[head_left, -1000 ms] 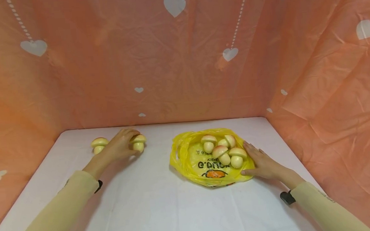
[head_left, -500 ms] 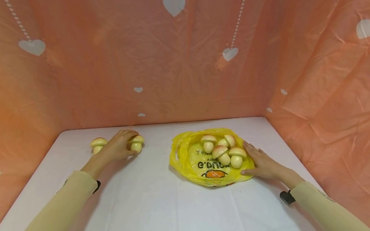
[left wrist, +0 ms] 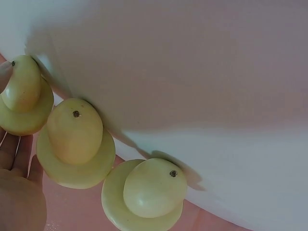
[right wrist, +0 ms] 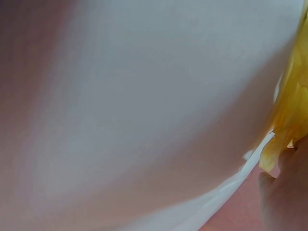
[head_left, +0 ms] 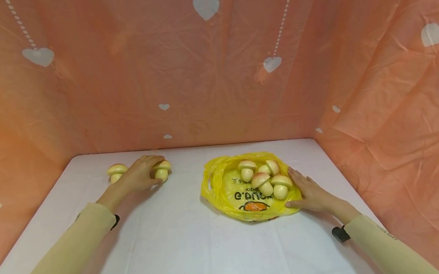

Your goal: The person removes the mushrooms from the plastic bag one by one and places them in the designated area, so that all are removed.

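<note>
In the head view, my left hand (head_left: 139,174) has its fingers and thumb around a toy mushroom (head_left: 161,170) with a pale stem and pinkish cap, standing on the table. The left wrist view shows this held mushroom (left wrist: 24,86) at the left edge, with two others beside it in a row. One of those, a mushroom (head_left: 116,171), shows left of my hand in the head view; my hand hides the other. My right hand (head_left: 312,194) rests with spread fingers against the right side of a yellow plastic bag (head_left: 217,196). Several mushrooms (head_left: 281,187) lie in the bag.
A white-covered table (head_left: 166,251) spans the space. Orange sheets (head_left: 123,75) with white hearts surround it at the back and sides. The bag's opening spreads upward, and its loose handle lies toward the left.
My left hand and the mushroom it holds have shifted slightly left, toward the neighbouring mushroom, and then stayed there. The right hand and the bag look the same.
</note>
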`<control>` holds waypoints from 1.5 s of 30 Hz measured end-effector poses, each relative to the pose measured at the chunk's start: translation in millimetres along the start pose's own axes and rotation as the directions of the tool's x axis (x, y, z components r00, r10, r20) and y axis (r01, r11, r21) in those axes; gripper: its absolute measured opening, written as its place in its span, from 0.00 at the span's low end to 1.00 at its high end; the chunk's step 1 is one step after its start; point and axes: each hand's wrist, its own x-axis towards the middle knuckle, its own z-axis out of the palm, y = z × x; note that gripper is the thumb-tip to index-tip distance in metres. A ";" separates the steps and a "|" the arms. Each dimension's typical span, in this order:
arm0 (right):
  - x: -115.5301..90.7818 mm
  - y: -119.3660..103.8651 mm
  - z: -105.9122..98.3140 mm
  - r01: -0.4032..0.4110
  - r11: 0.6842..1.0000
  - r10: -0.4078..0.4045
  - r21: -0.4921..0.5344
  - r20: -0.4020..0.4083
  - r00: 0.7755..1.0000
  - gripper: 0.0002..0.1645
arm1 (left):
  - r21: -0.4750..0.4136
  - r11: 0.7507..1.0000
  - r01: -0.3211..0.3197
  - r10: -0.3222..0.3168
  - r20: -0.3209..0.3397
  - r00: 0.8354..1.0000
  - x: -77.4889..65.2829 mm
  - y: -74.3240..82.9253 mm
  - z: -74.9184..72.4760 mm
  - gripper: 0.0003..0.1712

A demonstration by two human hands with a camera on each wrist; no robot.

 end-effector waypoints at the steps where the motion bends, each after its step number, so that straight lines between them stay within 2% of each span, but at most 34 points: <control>1: -0.1 -0.2 0.0 0.001 1.000 -0.001 0.000 0.001 1.000 0.68 | 0.005 1.000 -0.002 0.002 -0.002 1.000 -0.1 0.1 0.3 0.41; 15: -1.2 0.7 0.6 0.003 1.000 -0.003 -0.019 -0.003 1.000 0.68 | 0.027 1.000 0.008 -0.009 0.019 1.000 -4.2 2.2 -1.0 0.42; 23: -1.7 1.5 1.2 -0.003 1.000 0.003 -0.014 -0.001 1.000 0.69 | -0.003 1.000 0.020 -0.020 -0.025 0.999 -3.2 8.6 -1.7 0.36; 27: -1.7 0.8 0.7 0.008 1.000 -0.008 -0.012 -0.012 1.000 0.68 | -0.039 0.999 0.017 -0.021 -0.090 0.996 -2.0 19.8 -1.6 0.32; 33: -1.7 -0.8 -1.3 0.017 1.000 -0.017 -0.011 -0.014 1.000 0.68 | -0.126 0.992 -0.010 -0.012 -0.170 0.985 7.2 46.2 3.4 0.29; 40: -3.0 -4.2 -3.3 0.018 1.000 -0.018 -0.008 -0.009 1.000 0.67 | -0.149 0.982 -0.120 0.082 -0.240 0.967 28.5 76.1 20.7 0.30; 45: -3.2 -4.8 -3.5 0.024 1.000 -0.024 -0.012 -0.013 1.000 0.67 | -0.173 0.970 -0.171 0.127 -0.240 0.963 42.9 95.7 35.3 0.30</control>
